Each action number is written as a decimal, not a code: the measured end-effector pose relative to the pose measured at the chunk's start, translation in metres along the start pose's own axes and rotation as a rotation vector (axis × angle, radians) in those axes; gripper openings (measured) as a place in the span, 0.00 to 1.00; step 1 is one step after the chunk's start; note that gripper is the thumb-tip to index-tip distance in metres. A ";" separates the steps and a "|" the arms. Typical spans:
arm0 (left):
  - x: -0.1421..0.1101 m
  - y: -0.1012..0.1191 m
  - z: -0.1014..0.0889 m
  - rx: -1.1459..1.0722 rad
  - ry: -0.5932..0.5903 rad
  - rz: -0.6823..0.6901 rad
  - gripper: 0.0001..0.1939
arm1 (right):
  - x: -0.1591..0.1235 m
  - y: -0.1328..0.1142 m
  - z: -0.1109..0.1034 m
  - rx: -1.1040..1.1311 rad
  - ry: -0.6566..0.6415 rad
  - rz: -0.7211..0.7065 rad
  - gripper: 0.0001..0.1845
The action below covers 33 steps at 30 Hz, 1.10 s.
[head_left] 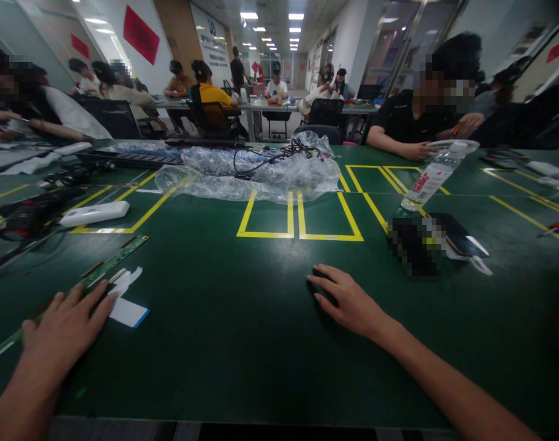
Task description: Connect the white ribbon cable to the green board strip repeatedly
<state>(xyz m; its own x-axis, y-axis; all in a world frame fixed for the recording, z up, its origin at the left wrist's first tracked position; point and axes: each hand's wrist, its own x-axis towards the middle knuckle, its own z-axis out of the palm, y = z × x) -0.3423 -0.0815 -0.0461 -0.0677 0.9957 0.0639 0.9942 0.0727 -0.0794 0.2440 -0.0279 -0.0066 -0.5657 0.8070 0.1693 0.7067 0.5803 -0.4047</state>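
Observation:
My left hand (68, 321) lies over a long, narrow green circuit board (116, 257) at the left of the table, its fingers spread. A white flat ribbon cable (128, 311) with a blue end sticks out beside my left fingertips. Part of the board is hidden beneath that hand. Nearer the middle, my right hand (346, 299) rests on the green tabletop (224, 343) with its fingers stretched out and apart. Nothing shows in its fingers.
Clear plastic wrap (261, 177) with black cables lies behind the yellow tape marks (266, 234). A white handheld device (95, 213) lies at left. At right are a water bottle (430, 177) and a phone (460, 233). A co-worker (398, 122) sits across the table.

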 end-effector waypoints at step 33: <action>0.045 0.333 -0.048 -0.173 0.099 0.749 0.24 | 0.000 0.002 0.003 -0.119 -0.049 0.035 0.34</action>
<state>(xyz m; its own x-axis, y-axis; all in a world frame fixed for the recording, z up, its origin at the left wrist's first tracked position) -0.0105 -0.0155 -0.0223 0.6276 0.7652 0.1437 0.7712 -0.6362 0.0195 0.2444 -0.0274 -0.0100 -0.5582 0.8222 0.1117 0.7700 0.5634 -0.2993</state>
